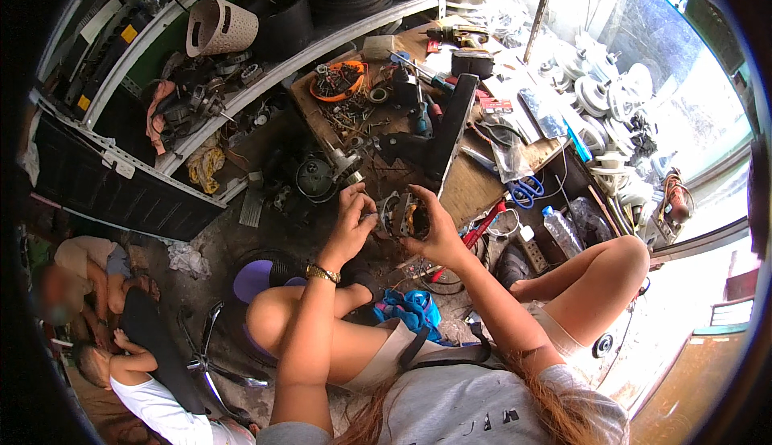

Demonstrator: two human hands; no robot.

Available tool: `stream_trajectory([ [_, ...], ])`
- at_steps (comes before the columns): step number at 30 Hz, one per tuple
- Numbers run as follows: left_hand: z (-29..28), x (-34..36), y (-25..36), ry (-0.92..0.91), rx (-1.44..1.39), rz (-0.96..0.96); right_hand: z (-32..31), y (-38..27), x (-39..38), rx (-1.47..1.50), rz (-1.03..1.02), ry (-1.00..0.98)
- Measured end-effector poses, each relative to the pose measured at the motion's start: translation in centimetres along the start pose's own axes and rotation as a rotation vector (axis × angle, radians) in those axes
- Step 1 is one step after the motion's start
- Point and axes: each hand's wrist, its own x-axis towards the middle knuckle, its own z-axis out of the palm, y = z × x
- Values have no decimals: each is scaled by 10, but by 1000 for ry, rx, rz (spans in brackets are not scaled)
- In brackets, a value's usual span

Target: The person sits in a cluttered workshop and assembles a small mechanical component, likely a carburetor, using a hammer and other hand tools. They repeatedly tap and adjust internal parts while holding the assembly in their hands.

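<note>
Between my hands is a round metal motor part (396, 213) that shows copper-coloured winding on its right side. The thumb and fingers of my right hand (441, 236) curve round that right side and grip it. My left hand (351, 224), with a gold watch (323, 273) on the wrist, is at the left of the part. Its fingers are pinched together, and what they hold, if anything, is too small to make out. Just beyond it stands a metal shaft piece (346, 164), next to a dark round motor housing (316, 178).
A low wooden bench (474, 192) carries tools and an orange bowl (338, 81) of small metal pieces. Blue-handled scissors (527, 191) lie at its edge. A blue cloth (410, 312) is between my legs. Two people are at the lower left, near a chair base (207, 356).
</note>
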Motion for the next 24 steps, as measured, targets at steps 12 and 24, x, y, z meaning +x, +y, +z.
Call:
stream_trajectory([
  [12, 13, 2, 14, -53, -511, 9, -10, -1, 4, 106, -11, -42],
  [24, 6, 5, 19, -138, -299, 75, -9, 9, 3, 110, -44, -50],
])
